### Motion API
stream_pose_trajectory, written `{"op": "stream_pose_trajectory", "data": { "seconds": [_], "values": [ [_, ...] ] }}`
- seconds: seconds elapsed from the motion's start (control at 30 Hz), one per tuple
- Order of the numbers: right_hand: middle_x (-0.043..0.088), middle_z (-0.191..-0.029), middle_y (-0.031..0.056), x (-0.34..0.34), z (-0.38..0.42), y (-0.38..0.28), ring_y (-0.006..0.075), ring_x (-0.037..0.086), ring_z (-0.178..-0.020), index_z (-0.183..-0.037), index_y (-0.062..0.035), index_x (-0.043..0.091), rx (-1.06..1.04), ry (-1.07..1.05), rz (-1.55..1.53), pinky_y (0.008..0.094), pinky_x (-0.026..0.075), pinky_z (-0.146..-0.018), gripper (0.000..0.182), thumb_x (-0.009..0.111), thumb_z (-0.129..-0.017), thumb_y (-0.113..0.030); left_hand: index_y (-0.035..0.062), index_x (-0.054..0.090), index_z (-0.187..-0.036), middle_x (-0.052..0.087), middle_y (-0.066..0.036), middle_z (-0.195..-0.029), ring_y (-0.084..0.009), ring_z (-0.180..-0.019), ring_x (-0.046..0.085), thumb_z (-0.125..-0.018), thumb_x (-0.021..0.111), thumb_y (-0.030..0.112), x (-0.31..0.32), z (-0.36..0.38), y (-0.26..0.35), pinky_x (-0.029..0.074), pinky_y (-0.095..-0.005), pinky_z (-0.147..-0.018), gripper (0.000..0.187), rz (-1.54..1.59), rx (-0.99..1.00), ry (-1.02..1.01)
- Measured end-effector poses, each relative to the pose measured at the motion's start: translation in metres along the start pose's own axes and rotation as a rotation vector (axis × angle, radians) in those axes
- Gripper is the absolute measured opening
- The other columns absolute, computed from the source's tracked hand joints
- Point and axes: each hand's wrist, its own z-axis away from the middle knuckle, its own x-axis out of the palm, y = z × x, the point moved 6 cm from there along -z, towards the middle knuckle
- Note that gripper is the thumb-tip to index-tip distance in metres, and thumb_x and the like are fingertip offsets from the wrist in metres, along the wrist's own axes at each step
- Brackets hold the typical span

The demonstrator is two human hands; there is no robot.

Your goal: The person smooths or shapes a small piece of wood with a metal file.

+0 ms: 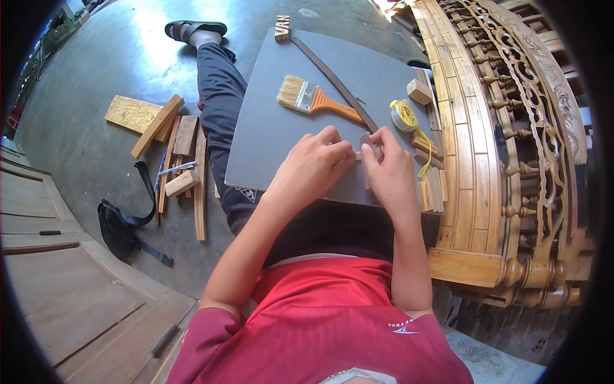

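Observation:
My left hand [313,160] is pinched on a small light wooden piece [358,155], mostly covered by the fingers. Close beside it, my right hand [390,169] is closed on a thin purplish-brown strip [367,180] that looks like sandpaper. The two hands nearly meet over the near part of a grey board [256,128] at my lap. Just beyond them lies a paintbrush [326,102] with an orange handle and pale bristles. A long dark flat bar [326,70], perhaps a file, runs diagonally past the brush. At the far edge sits a small wooden block with carved letters [282,27].
A yellow tape measure [403,116] and several wooden blocks [419,92] line the board's right side. A wooden bench [470,160] with a carved backrest stands to the right. On the floor at left are wood pieces [200,179] and a black bag [118,227].

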Motion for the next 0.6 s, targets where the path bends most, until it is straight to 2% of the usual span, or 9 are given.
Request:
{"op": "stream_pose_trajectory", "data": {
  "seconds": [0.1,0.2,0.4,0.5,0.6],
  "values": [
    [0.07,-0.067,0.015,0.004,-0.002,0.005,0.0352,0.074,-0.062,-0.106,-0.0031,0.061,-0.106,0.075,0.111,0.0484,0.055,-0.066,0.016,0.064,-0.106,-0.019,0.0094,0.079,-0.104,0.067,-0.01,-0.105,-0.0346,-0.093,0.07,-0.099,0.075,0.017,0.0,-0.001,-0.001,0.054,-0.0457,-0.088,0.01,0.004,0.015,-0.012],
    [0.072,-0.069,0.0168,0.004,-0.012,0.002,0.038,0.076,-0.067,-0.107,-0.0032,0.061,-0.018,0.04,0.045,0.0511,0.056,-0.069,0.016,0.064,-0.105,-0.019,0.009,0.078,-0.104,0.067,-0.01,-0.105,-0.0347,-0.093,0.07,-0.099,0.075,0.017,0.001,-0.001,0.0,0.054,-0.0456,-0.089,0.01,0.003,0.022,-0.011],
    [0.071,-0.07,0.0179,0.002,-0.003,0.0,0.0376,0.077,-0.07,-0.107,-0.0039,0.061,-0.057,0.034,0.071,0.0523,0.057,-0.07,0.015,0.063,-0.106,-0.019,0.0086,0.078,-0.103,0.067,-0.011,-0.106,-0.035,-0.093,0.069,-0.099,0.076,0.018,0.001,0.0,-0.002,0.053,-0.046,-0.088,0.01,0.017,0.009,-0.012],
    [0.072,-0.07,0.0182,0.003,0.004,0.0,0.0391,0.076,-0.07,-0.108,-0.0044,0.06,0.025,-0.011,0.025,0.0529,0.057,-0.071,0.015,0.063,-0.107,-0.019,0.0084,0.077,-0.104,0.067,-0.012,-0.107,-0.0356,-0.093,0.069,-0.099,0.075,0.018,0.002,0.002,-0.002,0.053,-0.0467,-0.087,0.011,0.028,0.01,-0.031],
    [0.073,-0.072,0.0194,0.007,-0.005,0.001,0.042,0.076,-0.074,-0.11,-0.005,0.06,-0.005,0.009,0.046,0.0545,0.057,-0.073,0.016,0.064,-0.106,-0.02,0.0083,0.076,-0.106,0.066,-0.013,-0.107,-0.0364,-0.092,0.068,-0.099,0.075,0.018,0.003,0.0,-0.003,0.053,-0.0473,-0.086,0.012,0.014,0.006,-0.023]
  ]
}}
